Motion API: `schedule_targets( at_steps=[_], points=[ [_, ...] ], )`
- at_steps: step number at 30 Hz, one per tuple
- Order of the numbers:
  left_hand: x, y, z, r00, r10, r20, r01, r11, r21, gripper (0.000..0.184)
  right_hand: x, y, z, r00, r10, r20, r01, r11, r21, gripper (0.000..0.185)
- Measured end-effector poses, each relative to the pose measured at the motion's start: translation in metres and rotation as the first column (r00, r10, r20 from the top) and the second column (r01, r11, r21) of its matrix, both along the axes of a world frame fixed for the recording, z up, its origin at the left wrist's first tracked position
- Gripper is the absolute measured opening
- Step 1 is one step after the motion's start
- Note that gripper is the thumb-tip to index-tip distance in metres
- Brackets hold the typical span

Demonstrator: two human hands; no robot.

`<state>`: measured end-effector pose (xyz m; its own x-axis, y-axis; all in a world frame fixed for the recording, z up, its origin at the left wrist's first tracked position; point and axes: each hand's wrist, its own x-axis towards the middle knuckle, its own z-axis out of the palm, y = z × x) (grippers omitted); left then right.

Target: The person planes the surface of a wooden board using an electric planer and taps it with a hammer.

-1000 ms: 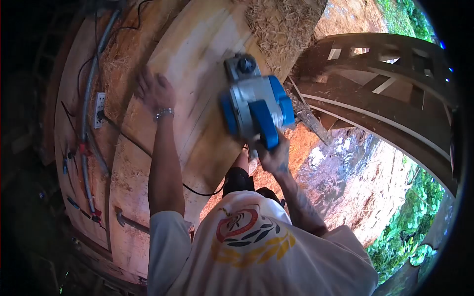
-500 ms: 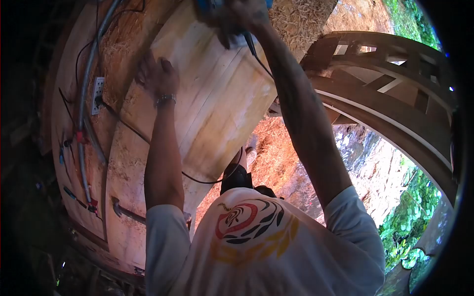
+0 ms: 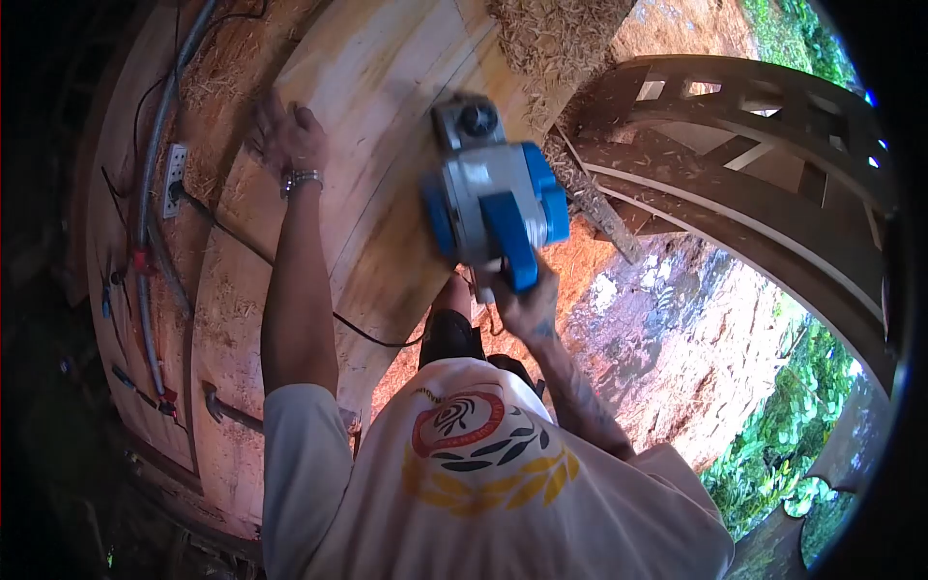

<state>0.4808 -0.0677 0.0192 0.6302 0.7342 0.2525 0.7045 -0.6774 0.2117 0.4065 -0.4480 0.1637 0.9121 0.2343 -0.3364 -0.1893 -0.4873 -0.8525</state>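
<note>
A blue and silver electric hand planer (image 3: 476, 179) is over the near right part of a wide pale wooden board (image 3: 362, 145). My right hand (image 3: 527, 302) is wrapped round its rear handle. Whether its base touches the wood I cannot tell. My left hand (image 3: 293, 143), a bracelet at the wrist, is at the board's left edge with nothing in it. Its fingers are apart, their tips dim and slightly blurred. Dark grain streaks and a thin line run along the board's face.
Left of the board, a power strip (image 3: 174, 181) has a black cord (image 3: 227, 228) plugged in, crossing the board. A grey pipe (image 3: 147, 184) runs alongside. A hammer (image 3: 232, 410) lies at lower left. Wood shavings (image 3: 551, 53) lie at the board's far end. Curved wooden framework (image 3: 735, 208) stands right.
My right hand has drawn the planer back from the board's far end toward my body. The left hand stays at the board's left edge. The whole view has shifted slightly.
</note>
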Motion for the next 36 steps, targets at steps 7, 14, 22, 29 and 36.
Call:
schedule_targets(
  at_steps=[7,14,22,29,36],
  points=[
    [-0.001,-0.001,-0.002,0.999,0.034,-0.009,-0.034,0.999,-0.021,0.060,0.141,0.106,-0.014,0.923,0.015,0.385,-0.009,1.000,-0.016,0.032],
    [-0.002,-0.004,0.008,1.000,-0.015,-0.011,0.015,1.000,0.014,0.061,0.302,0.198,-0.080,0.698,0.079,0.712,0.081,0.979,-0.188,0.043],
    [-0.005,0.000,0.003,0.999,0.023,-0.032,-0.024,0.999,-0.033,0.061,0.204,0.144,-0.047,0.914,0.212,0.345,-0.224,0.975,-0.007,0.032],
    [-0.004,-0.002,-0.001,0.997,0.001,0.080,-0.004,0.999,0.033,0.057,-0.074,0.004,0.009,0.995,0.093,-0.036,-0.094,0.995,-0.033,0.020],
    [-0.006,-0.003,0.005,1.000,0.027,-0.009,-0.027,0.999,-0.039,0.059,0.009,0.067,-0.006,0.972,0.102,0.211,-0.093,0.994,-0.055,0.015]
  ],
)
